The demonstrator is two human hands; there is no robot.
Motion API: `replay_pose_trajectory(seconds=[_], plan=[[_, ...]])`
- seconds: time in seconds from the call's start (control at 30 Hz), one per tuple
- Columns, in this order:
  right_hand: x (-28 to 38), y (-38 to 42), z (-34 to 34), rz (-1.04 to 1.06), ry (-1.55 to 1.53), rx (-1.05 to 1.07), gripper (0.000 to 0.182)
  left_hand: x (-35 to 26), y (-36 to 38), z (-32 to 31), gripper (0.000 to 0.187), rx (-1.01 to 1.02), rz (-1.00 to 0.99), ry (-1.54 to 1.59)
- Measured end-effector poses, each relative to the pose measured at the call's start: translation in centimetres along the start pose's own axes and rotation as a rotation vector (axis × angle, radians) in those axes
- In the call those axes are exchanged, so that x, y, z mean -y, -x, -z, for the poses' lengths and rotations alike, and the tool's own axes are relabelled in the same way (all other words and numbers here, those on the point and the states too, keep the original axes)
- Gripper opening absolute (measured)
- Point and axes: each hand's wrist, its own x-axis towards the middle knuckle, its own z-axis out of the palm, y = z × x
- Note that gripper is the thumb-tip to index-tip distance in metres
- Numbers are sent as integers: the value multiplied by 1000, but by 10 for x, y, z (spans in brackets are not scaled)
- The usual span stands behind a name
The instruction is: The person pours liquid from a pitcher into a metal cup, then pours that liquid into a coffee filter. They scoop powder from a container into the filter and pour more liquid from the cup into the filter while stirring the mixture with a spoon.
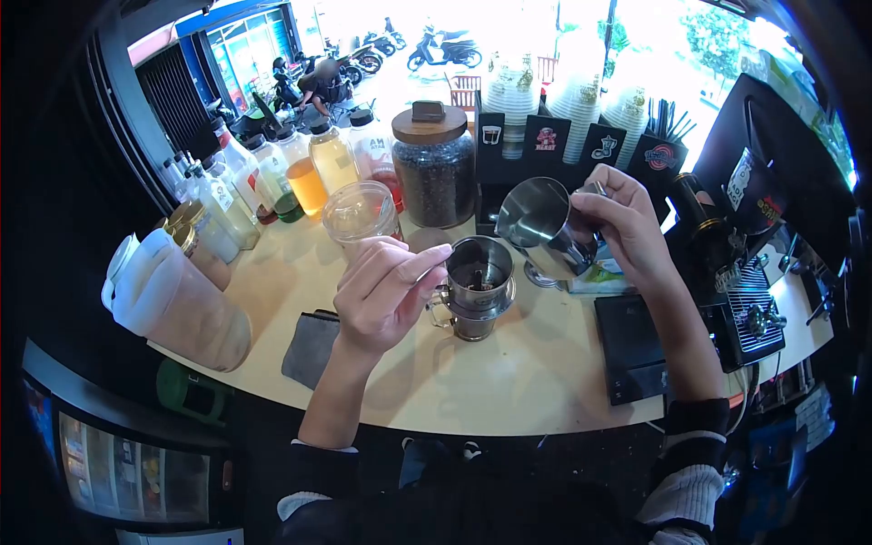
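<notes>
My right hand (627, 213) grips a stainless steel milk pitcher (538, 222) by its handle. The pitcher is tilted, its spout toward a metal drip coffee filter (480, 282). No stream of liquid can be made out. Closed in a pinch, my left hand (381, 295) is at the filter's left rim; the exact contact is partly hidden by the fingers. Inside the filter it looks dark. The filter sits on a small handled cup (472, 327) that stands on the light wooden counter (509, 391).
Behind stand a jar of dark beans (434, 177), a clear lidded tub (361, 211) and several syrup bottles (307, 182). To the left are a large pitcher (182, 300) and a grey cloth (311, 350). A black scale (631, 350) and an espresso machine (754, 309) are at right.
</notes>
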Motion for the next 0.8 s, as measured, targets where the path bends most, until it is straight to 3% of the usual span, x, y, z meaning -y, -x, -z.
replay_pose_trajectory(seconds=[0.4, 0.8], plan=[[2, -21, -13, 9, 176, 139, 18, 0, 0, -2, 21, -25, 10, -28], [9, -14, -15, 66, 272, 133, 23, -3, 3, -6, 21, -26, 34, -20]])
